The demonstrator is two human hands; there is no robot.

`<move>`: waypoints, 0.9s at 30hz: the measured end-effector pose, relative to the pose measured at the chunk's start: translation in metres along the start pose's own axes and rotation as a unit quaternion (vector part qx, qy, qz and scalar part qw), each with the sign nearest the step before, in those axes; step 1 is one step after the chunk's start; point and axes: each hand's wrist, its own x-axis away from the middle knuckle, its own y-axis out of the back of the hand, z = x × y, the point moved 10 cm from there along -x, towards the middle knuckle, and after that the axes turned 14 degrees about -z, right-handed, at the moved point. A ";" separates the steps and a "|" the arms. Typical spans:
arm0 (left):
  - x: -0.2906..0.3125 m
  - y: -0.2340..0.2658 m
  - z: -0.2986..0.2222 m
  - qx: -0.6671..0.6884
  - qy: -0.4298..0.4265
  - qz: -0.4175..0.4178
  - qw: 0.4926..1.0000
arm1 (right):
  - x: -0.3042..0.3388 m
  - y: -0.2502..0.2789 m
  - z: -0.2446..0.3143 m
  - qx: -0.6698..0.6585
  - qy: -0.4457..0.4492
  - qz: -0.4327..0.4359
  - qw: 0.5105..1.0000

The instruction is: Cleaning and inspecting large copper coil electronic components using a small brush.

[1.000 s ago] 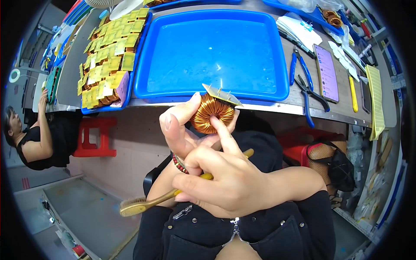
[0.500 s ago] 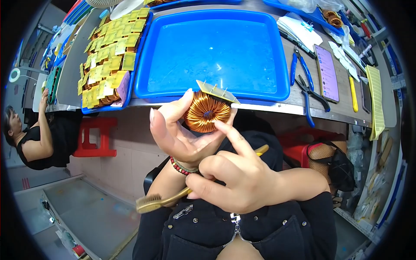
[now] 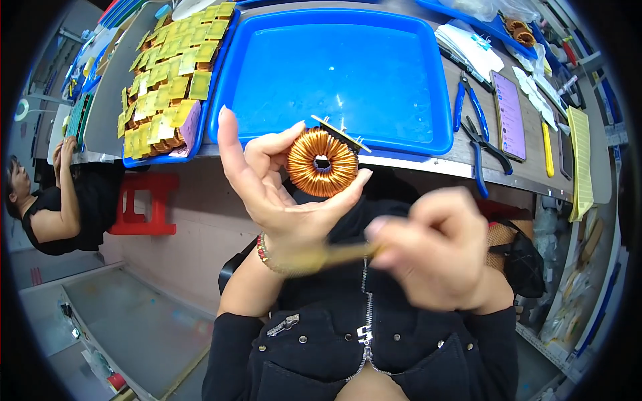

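In my left hand [image 3: 271, 190] is a copper-wound toroidal coil [image 3: 305, 164], pinched by its rim between thumb and fingers, with its round hole facing me. A small flat board [image 3: 342, 134] with thin pins is fixed along the coil's upper right side. Below and to the right, my right hand [image 3: 438, 250] is closed around the handle of a brush [image 3: 344, 254]. Motion smears both that hand and the brush, and the brush's head shows only as a blur in front of my left wrist. The brush appears apart from the coil.
Beyond the coil lies a blue tray [image 3: 441, 93]. Many board-topped coils [image 3: 170, 93] fill another tray at left. Pliers [image 3: 485, 144], a phone [image 3: 509, 117] and a yellow-handled tool [image 3: 548, 150] lie at right. A co-worker [image 3: 50, 207] sits at far left by a red stool [image 3: 144, 204].
My right hand has drawn away from the coil, down and to the right, taking the brush along. The coil has turned so its hole now shows through.
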 end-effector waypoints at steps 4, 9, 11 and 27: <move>0.003 -0.013 -0.005 -0.020 -0.026 0.061 0.998 | 0.004 0.004 -0.002 0.173 0.079 -0.018 0.982; 0.007 -0.012 -0.016 -0.047 -0.093 0.046 0.994 | -0.017 0.047 -0.031 0.225 0.029 -0.166 0.960; 0.011 -0.008 -0.017 -0.051 -0.132 0.052 0.989 | -0.004 0.039 -0.011 0.136 0.145 -0.135 0.971; 0.010 -0.014 -0.025 -0.113 -0.172 0.057 0.977 | 0.013 0.013 -0.021 0.088 -0.014 0.014 0.996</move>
